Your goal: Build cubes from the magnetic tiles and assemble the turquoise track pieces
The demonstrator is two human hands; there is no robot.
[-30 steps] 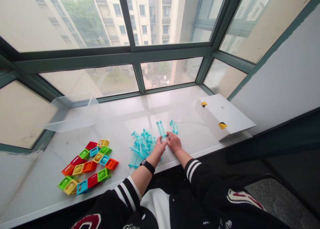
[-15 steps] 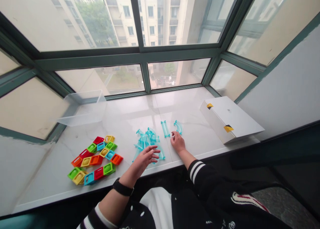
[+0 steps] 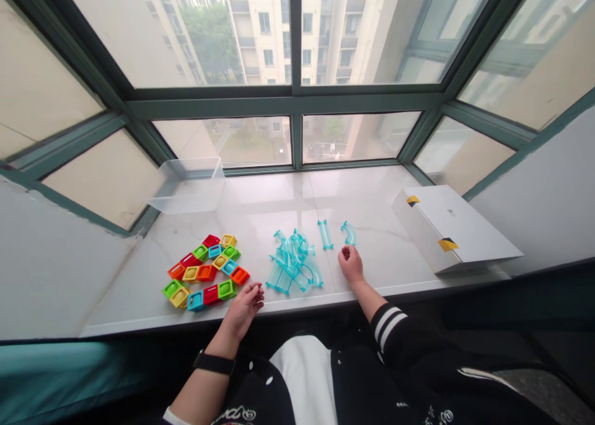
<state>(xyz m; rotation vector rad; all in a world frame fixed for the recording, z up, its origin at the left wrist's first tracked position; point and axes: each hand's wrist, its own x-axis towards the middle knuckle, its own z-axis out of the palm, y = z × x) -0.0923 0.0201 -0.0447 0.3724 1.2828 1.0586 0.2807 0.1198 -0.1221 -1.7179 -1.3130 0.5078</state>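
My left hand is at the near edge of the sill, palm inward, fingers loosely bent and apart, with nothing visible in it. It is between the coloured plastic blocks on the left and a pile of clear turquoise plastic track pieces. To the right of the pile, my right hand rests with its fingers curled in and nothing showing in them. Just beyond its fingertips lies a curved turquoise track piece. A straight turquoise track piece lies left of that, separate from the pile.
A clear plastic bin stands at the back left against the window. On the right, a white box with yellow-and-black tape sits near the wall. The pale sill ends at a front edge close to my body.
My left hand has moved left and back from over the turquoise pile to beside the coloured blocks. My right hand has drawn slightly back from the curved piece. The view has turned left.
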